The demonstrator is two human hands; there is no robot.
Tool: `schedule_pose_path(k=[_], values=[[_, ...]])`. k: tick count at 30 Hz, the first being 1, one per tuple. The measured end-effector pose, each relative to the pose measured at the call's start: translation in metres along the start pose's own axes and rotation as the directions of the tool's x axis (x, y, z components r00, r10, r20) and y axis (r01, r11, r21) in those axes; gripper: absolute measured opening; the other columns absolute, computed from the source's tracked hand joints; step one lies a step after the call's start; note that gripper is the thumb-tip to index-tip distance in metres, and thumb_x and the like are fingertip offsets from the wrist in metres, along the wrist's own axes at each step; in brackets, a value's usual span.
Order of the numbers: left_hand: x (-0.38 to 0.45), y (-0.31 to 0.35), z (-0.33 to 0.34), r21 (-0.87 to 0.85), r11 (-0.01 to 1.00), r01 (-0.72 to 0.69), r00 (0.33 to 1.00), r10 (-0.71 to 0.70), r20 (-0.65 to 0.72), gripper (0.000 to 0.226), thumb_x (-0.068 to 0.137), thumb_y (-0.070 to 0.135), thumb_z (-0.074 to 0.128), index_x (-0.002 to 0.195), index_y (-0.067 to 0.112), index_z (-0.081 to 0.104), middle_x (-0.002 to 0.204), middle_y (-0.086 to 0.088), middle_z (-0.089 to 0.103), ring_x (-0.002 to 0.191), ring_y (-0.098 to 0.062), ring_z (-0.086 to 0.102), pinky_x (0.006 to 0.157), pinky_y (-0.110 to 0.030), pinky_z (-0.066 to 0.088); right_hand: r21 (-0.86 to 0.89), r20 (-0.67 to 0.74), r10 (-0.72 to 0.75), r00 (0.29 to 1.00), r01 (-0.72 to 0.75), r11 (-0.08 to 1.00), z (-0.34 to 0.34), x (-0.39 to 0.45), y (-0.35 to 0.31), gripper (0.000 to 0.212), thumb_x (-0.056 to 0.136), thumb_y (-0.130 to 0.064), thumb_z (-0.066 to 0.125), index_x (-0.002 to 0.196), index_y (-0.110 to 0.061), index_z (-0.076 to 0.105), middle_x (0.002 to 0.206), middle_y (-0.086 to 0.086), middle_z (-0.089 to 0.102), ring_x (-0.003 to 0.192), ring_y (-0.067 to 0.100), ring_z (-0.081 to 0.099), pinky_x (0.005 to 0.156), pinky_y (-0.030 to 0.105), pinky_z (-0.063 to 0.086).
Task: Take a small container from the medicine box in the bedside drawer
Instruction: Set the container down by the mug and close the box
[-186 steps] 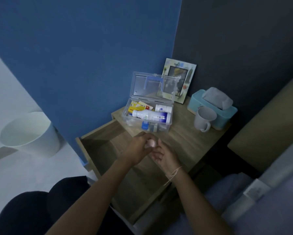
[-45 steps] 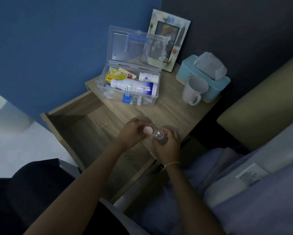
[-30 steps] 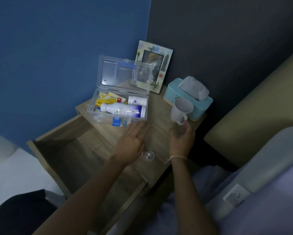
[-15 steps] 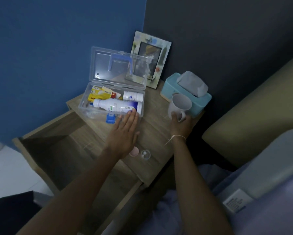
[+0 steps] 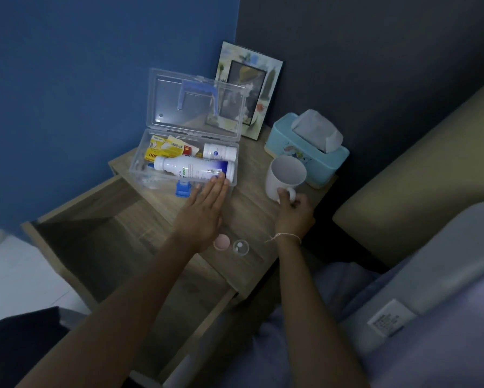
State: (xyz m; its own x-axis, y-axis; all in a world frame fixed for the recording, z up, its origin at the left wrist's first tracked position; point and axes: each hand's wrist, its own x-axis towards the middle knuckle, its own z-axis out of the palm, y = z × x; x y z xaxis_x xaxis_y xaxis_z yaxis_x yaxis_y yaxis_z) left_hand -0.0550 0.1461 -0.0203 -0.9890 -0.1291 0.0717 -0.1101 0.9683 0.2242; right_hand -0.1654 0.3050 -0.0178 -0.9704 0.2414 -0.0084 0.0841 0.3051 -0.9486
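Observation:
A clear medicine box [image 5: 140, 161] stands on the bedside table top with its lid up; inside lie a large white bottle [image 5: 190, 170], a smaller white bottle [image 5: 220, 152] and yellow packets [image 5: 162, 148]. My left hand [image 5: 204, 211] lies flat with fingers spread, its fingertips at the box's front edge touching the large bottle. A small clear container [image 5: 240, 247] and its pink lid [image 5: 221, 242] sit apart on the table near the front edge. My right hand [image 5: 292, 211] grips the handle of a white mug [image 5: 284, 175].
The wooden drawer [image 5: 101, 247] stands pulled open at the lower left. A teal tissue box [image 5: 308, 152] and a picture frame [image 5: 249, 88] stand at the back against the dark wall. A bed with a beige headboard [image 5: 417, 169] is on the right.
The container and pink lid were put down on the table. My left hand reached forward to the medicine box; my right hand went to the mug and closed on its handle.

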Motion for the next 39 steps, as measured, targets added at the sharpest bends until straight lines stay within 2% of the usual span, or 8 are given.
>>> schedule_pose_path(k=[8, 13, 19, 25, 32, 34, 37, 39], values=[[0.001, -0.002, -0.003, -0.012, 1.0, -0.002, 1.0, 0.003, 0.022, 0.059, 0.102, 0.033, 0.022, 0.148, 0.015, -0.009, 0.16, -0.006, -0.01, 0.146, -0.018, -0.013, 0.119, -0.037, -0.005, -0.047, -0.036, -0.088, 0.996, 0.086, 0.995, -0.023, -0.059, 0.016, 0.029, 0.074, -0.026, 0.082, 0.075, -0.004, 0.063, 0.073, 0.003, 0.067, 0.067, 0.015, 0.059, 0.063, 0.023, 0.042], [0.001, -0.001, -0.003, -0.034, 0.999, 0.007, 1.0, -0.006, 0.022, 0.059, 0.101, 0.033, 0.023, 0.149, 0.014, -0.007, 0.16, -0.007, -0.007, 0.147, -0.019, -0.01, 0.12, -0.038, -0.002, -0.061, -0.022, -0.058, 0.998, 0.057, 0.996, -0.035, -0.074, 0.024, 0.029, 0.074, -0.027, 0.082, 0.077, -0.004, 0.063, 0.078, 0.01, 0.071, 0.072, 0.025, 0.065, 0.068, 0.035, 0.051], [0.0, 0.001, -0.003, -0.041, 0.999, 0.015, 0.999, -0.014, 0.031, 0.059, 0.101, 0.034, 0.023, 0.15, 0.013, -0.004, 0.161, -0.007, -0.006, 0.148, -0.019, -0.009, 0.122, -0.042, 0.001, -0.033, 0.04, -0.078, 0.996, 0.079, 0.996, -0.043, -0.087, 0.028, 0.023, 0.078, -0.023, 0.079, 0.081, -0.008, 0.061, 0.082, 0.01, 0.072, 0.077, 0.024, 0.068, 0.069, 0.033, 0.053], [0.0, 0.002, -0.002, -0.052, 0.998, 0.03, 0.999, -0.028, 0.038, 0.06, 0.101, 0.037, 0.022, 0.15, 0.015, -0.004, 0.161, -0.006, -0.007, 0.148, -0.018, -0.01, 0.122, -0.04, 0.0, 0.119, 0.151, 0.019, 0.988, -0.037, 0.992, -0.044, -0.089, 0.029, 0.042, 0.082, -0.011, 0.074, 0.12, -0.008, 0.056, 0.115, 0.015, 0.069, 0.102, 0.019, 0.069, 0.088, 0.035, 0.057], [-0.01, 0.005, -0.008, -0.077, 0.996, 0.04, 0.999, -0.04, 0.009, 0.061, 0.101, 0.038, 0.024, 0.15, 0.013, -0.001, 0.161, -0.008, -0.005, 0.148, -0.02, -0.007, 0.121, -0.036, -0.002, -0.008, 0.136, -0.084, 0.987, 0.086, 0.996, -0.041, -0.101, 0.026, 0.062, 0.08, -0.031, 0.075, 0.135, -0.013, 0.052, 0.126, 0.009, 0.065, 0.116, 0.02, 0.061, 0.096, 0.03, 0.048], [-0.016, 0.007, -0.01, -0.071, 0.996, 0.061, 0.998, -0.06, 0.022, 0.063, 0.101, 0.04, 0.024, 0.151, 0.013, -0.002, 0.161, -0.009, -0.006, 0.148, -0.022, -0.006, 0.122, -0.038, 0.001, -0.03, 0.123, -0.116, 0.986, 0.121, 0.992, -0.039, -0.103, 0.023, 0.069, 0.08, -0.031, 0.076, 0.139, -0.011, 0.047, 0.136, 0.012, 0.058, 0.125, 0.024, 0.054, 0.102, 0.029, 0.043], [-0.027, 0.01, -0.014, -0.056, 0.994, 0.095, 0.995, -0.092, 0.041, 0.063, 0.1, 0.041, 0.023, 0.151, 0.013, -0.003, 0.161, -0.009, -0.008, 0.148, -0.026, -0.006, 0.122, -0.042, 0.002, -0.025, 0.157, -0.171, 0.973, 0.177, 0.984, -0.038, -0.107, 0.017, 0.076, 0.081, -0.028, 0.075, 0.145, -0.009, 0.038, 0.15, 0.013, 0.041, 0.138, 0.025, 0.041, 0.111, 0.04, 0.037], [-0.036, 0.012, -0.018, -0.06, 0.992, 0.113, 0.993, -0.112, 0.026, 0.063, 0.101, 0.04, 0.023, 0.15, 0.012, -0.003, 0.161, -0.009, -0.007, 0.148, -0.025, -0.005, 0.122, -0.041, 0.001, -0.021, 0.165, -0.217, 0.962, 0.223, 0.975, -0.039, -0.112, 0.013, 0.078, 0.083, -0.028, 0.073, 0.148, -0.01, 0.033, 0.156, 0.013, 0.032, 0.143, 0.024, 0.032, 0.115, 0.038, 0.032]])
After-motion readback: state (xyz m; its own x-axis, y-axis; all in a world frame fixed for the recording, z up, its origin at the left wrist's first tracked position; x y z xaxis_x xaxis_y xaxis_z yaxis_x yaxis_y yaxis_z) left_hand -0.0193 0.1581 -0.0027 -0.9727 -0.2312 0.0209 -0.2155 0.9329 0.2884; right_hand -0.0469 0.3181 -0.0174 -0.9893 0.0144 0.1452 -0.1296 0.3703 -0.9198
